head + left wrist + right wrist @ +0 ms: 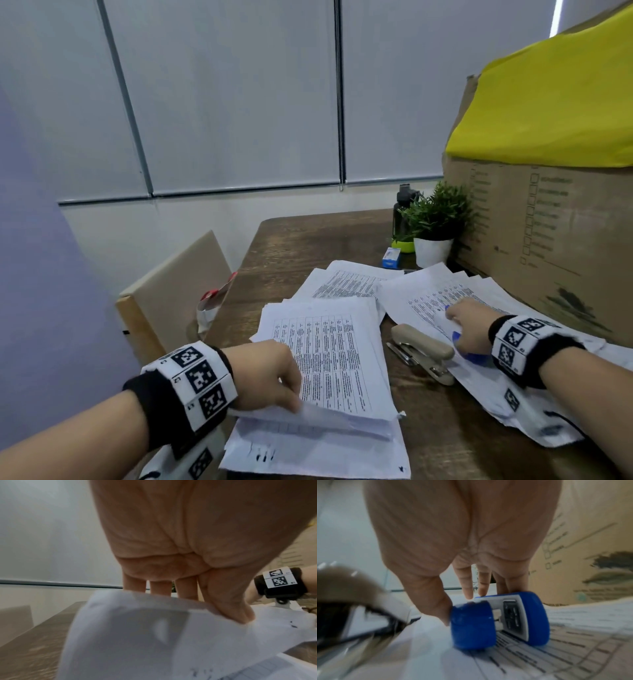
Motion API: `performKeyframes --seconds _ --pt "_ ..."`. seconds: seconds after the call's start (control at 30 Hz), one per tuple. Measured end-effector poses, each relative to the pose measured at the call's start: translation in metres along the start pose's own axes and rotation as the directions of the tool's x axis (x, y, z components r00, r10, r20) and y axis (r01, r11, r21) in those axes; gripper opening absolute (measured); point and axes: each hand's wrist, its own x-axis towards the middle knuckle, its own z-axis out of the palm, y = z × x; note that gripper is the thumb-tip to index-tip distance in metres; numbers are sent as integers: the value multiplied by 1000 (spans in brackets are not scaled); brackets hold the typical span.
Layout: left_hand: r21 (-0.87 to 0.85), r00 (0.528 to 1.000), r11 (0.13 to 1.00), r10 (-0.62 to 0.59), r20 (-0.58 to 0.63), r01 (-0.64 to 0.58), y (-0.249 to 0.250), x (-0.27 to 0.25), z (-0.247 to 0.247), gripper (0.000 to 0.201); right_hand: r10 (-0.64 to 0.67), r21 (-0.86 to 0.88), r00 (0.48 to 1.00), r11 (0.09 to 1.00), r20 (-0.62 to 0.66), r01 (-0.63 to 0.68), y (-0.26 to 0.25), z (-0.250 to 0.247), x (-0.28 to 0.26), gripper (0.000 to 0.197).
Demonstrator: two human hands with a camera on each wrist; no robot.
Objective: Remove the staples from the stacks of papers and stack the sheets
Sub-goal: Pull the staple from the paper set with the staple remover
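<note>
A thick stack of printed sheets [329, 356] lies in the middle of the wooden table [308, 246]. My left hand [270, 377] pinches the near left edge of its upper sheets [137, 635] between thumb and fingers and holds that edge lifted. To the right, my right hand [467, 329] grips a blue staple remover [501, 620] that rests on another spread of printed papers [442, 301]. A beige stapler [423, 349] lies between the two piles, just left of my right hand.
A big cardboard box [548, 222] with a yellow sheet [548, 102] on top walls off the right side. A potted plant [435, 226], a dark bottle [402, 212] and a small blue box [391, 257] stand at the back. A chair [171, 298] is at the table's left.
</note>
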Motion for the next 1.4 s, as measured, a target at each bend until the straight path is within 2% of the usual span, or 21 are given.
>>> performKeyframes --seconds 0.07,0.17,0.23,0.3,0.4,0.43,0.5,0.57,0.6,0.67,0.73,0.83,0.9,0.93,1.0,1.03,1.1,1.17,1.27,1.33,1.4 --pt "-56 999 998 33 -14 -33 -6 3 -2 23 68 117 997 991 -34 -64 9 -9 -3 24" --pt "-162 995 982 92 -32 -96 -11 4 -4 23 225 282 974 936 -24 -209 25 -16 -5 51" --pt "-265 992 957 125 -4 -122 -11 2 -3 26 283 279 958 924 -44 -260 33 -16 -7 44" --pt "-387 989 912 150 16 -132 -5 -1 -4 31 296 250 950 931 -96 -265 36 -14 -6 35" --pt "-531 995 844 102 20 -76 0 2 -5 39 194 251 960 958 -204 -140 22 -18 -7 36" --pt "-471 998 881 57 -9 -54 2 5 -4 41 133 258 962 964 -236 -70 12 -19 -10 39" --pt "-189 998 981 -49 -50 39 2 13 1 43 -23 269 971 959 -239 89 -13 -17 -17 46" --pt "73 992 990 -122 20 120 7 14 11 45 -89 263 990 958 -110 116 -38 -11 -26 61" --pt "132 986 983 -138 90 126 9 12 18 48 -88 229 996 969 -34 93 -47 -5 -27 65" --pt "150 974 983 -130 186 102 15 2 28 51 -69 112 997 992 47 64 -56 5 -27 53" --pt "116 977 993 -61 204 38 17 -12 34 44 -52 70 997 996 52 48 -58 9 -27 38" --pt "-85 984 994 84 158 -72 13 -34 38 31 -68 151 997 986 24 64 -60 5 -31 27" --pt "-165 996 986 47 76 -34 3 -40 38 32 -123 248 991 960 -58 133 -68 -5 -41 23" --pt "-126 999 992 -12 29 16 -5 -39 38 37 -150 291 982 940 -111 177 -75 -12 -50 23" --pt "84 987 983 -159 -19 160 -19 -38 40 55 -223 324 955 904 -196 278 -93 -24 -71 30" --pt "183 978 961 -210 -2 207 -26 -37 43 62 -274 318 938 888 -212 331 -103 -28 -82 31" --pt "276 970 941 -228 82 198 -34 -36 51 70 -368 321 910 853 -189 411 -125 -30 -100 26" --pt "293 973 941 -205 102 168 -37 -38 55 71 -451 301 883 830 -134 470 -149 -21 -110 24" --pt "264 982 951 -179 56 159 -36 -43 55 70 -536 212 843 820 -43 532 -180 1 -112 22" --pt "220 981 958 -193 23 183 -36 -47 57 72 -541 159 841 832 17 532 -194 16 -112 21" --pt "240 982 955 -188 34 175 -39 -48 60 83 -529 147 847 843 53 517 -204 24 -113 16"
